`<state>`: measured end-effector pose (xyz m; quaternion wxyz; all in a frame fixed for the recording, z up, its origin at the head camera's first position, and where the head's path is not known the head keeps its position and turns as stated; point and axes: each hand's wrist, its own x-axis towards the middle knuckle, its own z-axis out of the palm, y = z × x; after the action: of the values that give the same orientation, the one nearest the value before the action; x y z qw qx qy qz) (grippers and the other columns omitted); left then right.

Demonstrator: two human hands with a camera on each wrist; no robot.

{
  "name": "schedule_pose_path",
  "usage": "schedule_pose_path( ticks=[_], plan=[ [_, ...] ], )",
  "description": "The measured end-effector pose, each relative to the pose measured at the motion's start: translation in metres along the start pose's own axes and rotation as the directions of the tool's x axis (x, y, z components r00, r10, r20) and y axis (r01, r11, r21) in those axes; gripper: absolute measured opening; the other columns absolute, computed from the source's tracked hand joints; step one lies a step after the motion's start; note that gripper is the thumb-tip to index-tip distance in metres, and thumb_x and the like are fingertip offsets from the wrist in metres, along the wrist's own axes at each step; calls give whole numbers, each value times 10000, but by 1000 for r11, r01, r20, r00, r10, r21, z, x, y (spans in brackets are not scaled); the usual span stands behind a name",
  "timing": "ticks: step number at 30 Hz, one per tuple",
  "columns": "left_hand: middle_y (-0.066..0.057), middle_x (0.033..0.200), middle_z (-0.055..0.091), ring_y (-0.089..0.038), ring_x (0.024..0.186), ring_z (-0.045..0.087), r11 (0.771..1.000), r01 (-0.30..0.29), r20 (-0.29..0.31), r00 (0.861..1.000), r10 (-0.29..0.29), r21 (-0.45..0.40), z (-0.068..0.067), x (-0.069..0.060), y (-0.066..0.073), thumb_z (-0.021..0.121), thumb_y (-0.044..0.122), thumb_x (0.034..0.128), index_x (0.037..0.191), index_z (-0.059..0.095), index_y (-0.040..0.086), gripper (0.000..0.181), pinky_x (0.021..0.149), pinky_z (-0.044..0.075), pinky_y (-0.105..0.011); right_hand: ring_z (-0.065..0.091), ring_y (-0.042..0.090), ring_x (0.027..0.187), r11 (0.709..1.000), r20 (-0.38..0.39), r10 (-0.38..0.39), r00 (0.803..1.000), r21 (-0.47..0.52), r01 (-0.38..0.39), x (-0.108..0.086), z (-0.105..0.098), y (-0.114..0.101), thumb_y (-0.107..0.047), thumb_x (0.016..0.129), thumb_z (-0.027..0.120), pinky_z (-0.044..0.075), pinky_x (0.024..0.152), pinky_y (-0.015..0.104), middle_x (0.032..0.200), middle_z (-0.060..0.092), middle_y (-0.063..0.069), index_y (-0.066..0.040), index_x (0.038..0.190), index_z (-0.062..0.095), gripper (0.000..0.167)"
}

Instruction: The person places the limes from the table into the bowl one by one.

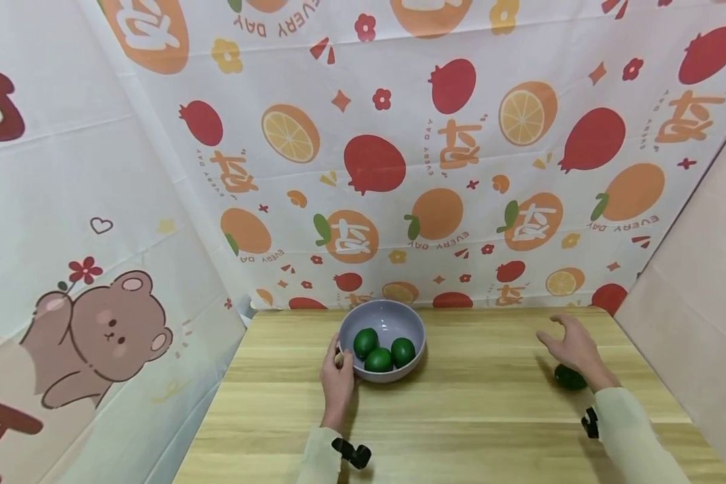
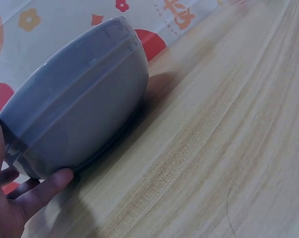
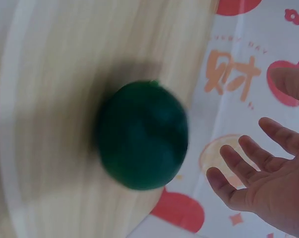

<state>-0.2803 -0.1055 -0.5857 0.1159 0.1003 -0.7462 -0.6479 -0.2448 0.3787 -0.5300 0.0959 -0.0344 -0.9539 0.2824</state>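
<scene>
A grey-purple bowl (image 1: 382, 310) stands on the table near its back edge with several dark green limes (image 1: 378, 360) in it. At its left side my left hand (image 1: 337, 386) grips the bowl, and the left wrist view shows fingers (image 2: 45, 191) against the lower wall of the bowl (image 2: 85, 99). On the right, my right hand (image 1: 571, 346) hovers with fingers spread and holds nothing. Another lime (image 1: 570, 378) lies on the table, partly hidden under the right wrist. In the right wrist view this lime (image 3: 143, 136) appears apart from the fingers.
The wooden table (image 1: 460, 430) has a fruit-print cloth (image 1: 435, 215) hanging behind it. A cloth with a bear print (image 1: 115, 329) hangs on the left, and a plain pale wall (image 1: 702, 289) stands on the right.
</scene>
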Motion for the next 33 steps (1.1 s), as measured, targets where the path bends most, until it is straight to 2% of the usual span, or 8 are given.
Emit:
schedule_pose_path(
  ticks=[7,15,25,29,33],
  plan=[
    [-229,1437,553,-316,904,687,1000,-25,9,1000,25,3,1,1,-1,509,163,1001,1547,446,248,556,521,572,-295,460,629,1214,998,74,50,996,-34,-47,-14,-5,21,-373,996,608,442,953,710,1348,472,461,171,1374,469,677],
    [-200,1444,555,-320,963,689,1000,-1,1,1000,1,5,1,0,-3,510,167,1004,1544,446,270,553,542,586,-302,560,613,1097,997,142,65,988,-60,-57,-23,-2,36,-364,992,618,508,866,647,1253,525,478,192,1340,477,670],
    [-171,1487,528,-292,937,677,1000,22,6,1000,-22,18,0,0,-2,506,204,1013,1552,431,285,550,536,565,-275,535,626,1136,995,180,69,981,-87,-54,-27,6,42,-363,979,640,498,898,653,1218,560,461,192,1271,520,639],
    [-184,1461,549,-270,883,683,1000,22,8,1000,-22,22,0,0,-4,503,195,1010,1550,431,292,554,538,572,-283,566,594,1111,994,197,77,977,-87,-61,-29,9,41,-351,964,665,504,906,638,1206,584,434,187,1265,535,629],
    [-181,1484,534,-247,857,675,1000,17,5,1000,-17,19,0,-1,-3,511,212,1016,1548,434,301,545,525,562,-274,635,487,997,995,200,71,977,-85,-55,-30,10,41,-311,945,688,527,865,602,1129,624,391,181,1247,551,594]
  ],
)
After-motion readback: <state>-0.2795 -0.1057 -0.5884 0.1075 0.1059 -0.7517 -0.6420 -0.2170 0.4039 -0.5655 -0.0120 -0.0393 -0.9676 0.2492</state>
